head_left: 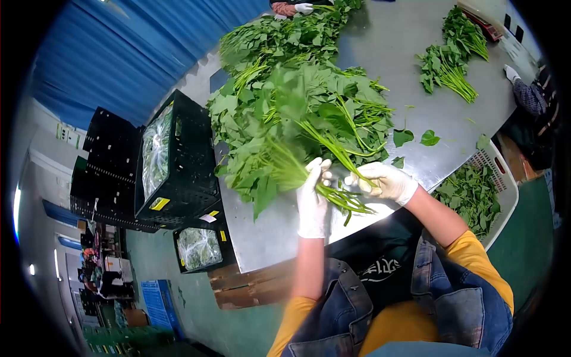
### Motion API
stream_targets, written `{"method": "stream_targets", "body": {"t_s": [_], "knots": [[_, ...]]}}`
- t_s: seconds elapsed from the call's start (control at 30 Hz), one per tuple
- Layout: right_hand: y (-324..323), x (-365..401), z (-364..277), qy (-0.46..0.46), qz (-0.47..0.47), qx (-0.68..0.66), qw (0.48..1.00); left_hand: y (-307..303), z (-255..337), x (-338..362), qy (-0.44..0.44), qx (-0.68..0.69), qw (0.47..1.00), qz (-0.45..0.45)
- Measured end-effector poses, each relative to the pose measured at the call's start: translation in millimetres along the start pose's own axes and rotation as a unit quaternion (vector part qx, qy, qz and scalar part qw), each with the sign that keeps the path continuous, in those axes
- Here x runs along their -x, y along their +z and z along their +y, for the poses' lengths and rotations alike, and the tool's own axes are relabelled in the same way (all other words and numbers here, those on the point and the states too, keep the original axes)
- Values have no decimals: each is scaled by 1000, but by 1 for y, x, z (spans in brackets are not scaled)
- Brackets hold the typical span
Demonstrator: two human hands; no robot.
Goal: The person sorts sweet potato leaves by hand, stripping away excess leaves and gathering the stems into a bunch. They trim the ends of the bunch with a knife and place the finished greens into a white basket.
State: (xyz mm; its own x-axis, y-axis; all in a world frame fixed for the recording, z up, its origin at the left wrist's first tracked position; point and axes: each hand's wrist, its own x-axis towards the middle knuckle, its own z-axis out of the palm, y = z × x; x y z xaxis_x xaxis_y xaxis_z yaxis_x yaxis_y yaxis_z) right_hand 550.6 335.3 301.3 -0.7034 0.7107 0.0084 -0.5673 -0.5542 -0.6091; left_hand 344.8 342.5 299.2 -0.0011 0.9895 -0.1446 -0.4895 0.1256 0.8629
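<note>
A bunch of leafy green stems (279,166) is gripped in my gloved left hand (313,199), its cut ends sticking out to the right below the fingers. My gloved right hand (383,182), a little to the right, pinches the ends of a few more stems (333,147), whose leafy part reaches up and left. Both hands are above the near edge of the metal table (262,229). Just beyond them lies a large pile of leafy greens (285,41). A few loose leaves (429,138) lie to the right of the pile.
Dark crates with bagged greens (156,149) stand at the left of the table. A white basket (508,190) with leaves is at the right. Bundles of greens (455,77) lie farther off. Co-workers' gloved hands (511,74) show at the right and the far edge.
</note>
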Motion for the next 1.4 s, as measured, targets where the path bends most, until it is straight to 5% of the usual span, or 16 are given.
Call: {"method": "stream_targets", "body": {"t_s": [0.03, 0.07, 0.13, 0.33, 0.37, 0.4, 0.47, 0.5, 0.67, 0.73, 0.87, 0.93, 1.0, 1.2, 1.33, 1.4], "knots": [[11, -3, 3, 57, 130, -83, 986, 22, 24, 13, -7, -84, 996, 10], [9, 1, 2, 46, 26, -58, 997, 24, 23, 13, -1, -51, 999, -11], [10, 4, 2, 66, 61, -14, 996, 9, -6, -5, -24, 125, 990, -55], [27, 15, -4, 47, 81, 205, 974, -1, -30, -7, -2, 31, 999, 9], [20, 13, -4, 26, 119, 403, 907, -7, -36, -7, 0, 55, 998, 20], [25, 12, -1, -81, 193, 677, 705, -1, -29, -2, -1, 55, 998, 20], [36, 10, -6, -207, 245, 686, 653, 18, -9, 13, 4, 82, 997, -1], [40, 5, -10, -184, 235, 578, 760, 14, -17, 11, 1, 81, 997, -4], [22, -17, 8, -276, 200, 444, 829, 18, -24, 15, -108, -3, 994, 4], [34, -9, 0, -194, 264, 242, 913, 44, -3, 27, -88, -12, 996, 3], [48, 30, 2, -236, 323, 236, 885, 60, 3, 36, 31, -17, 999, 11], [14, 50, -1, -430, 211, 109, 871, 5, -24, -9, 30, -20, 991, 127], [-33, 101, -15, -448, 327, 107, 825, 6, 24, 1, 20, 59, 987, 145], [-110, 234, -56, -579, 89, -281, 760, -18, 41, 3, 32, 66, 984, 161], [-71, 137, -32, -395, 192, -251, 863, -4, 30, 6, 35, 8, 991, 132], [-38, 90, -24, -277, 304, 194, 891, 5, 33, 13, 39, 34, 992, 117]]}}
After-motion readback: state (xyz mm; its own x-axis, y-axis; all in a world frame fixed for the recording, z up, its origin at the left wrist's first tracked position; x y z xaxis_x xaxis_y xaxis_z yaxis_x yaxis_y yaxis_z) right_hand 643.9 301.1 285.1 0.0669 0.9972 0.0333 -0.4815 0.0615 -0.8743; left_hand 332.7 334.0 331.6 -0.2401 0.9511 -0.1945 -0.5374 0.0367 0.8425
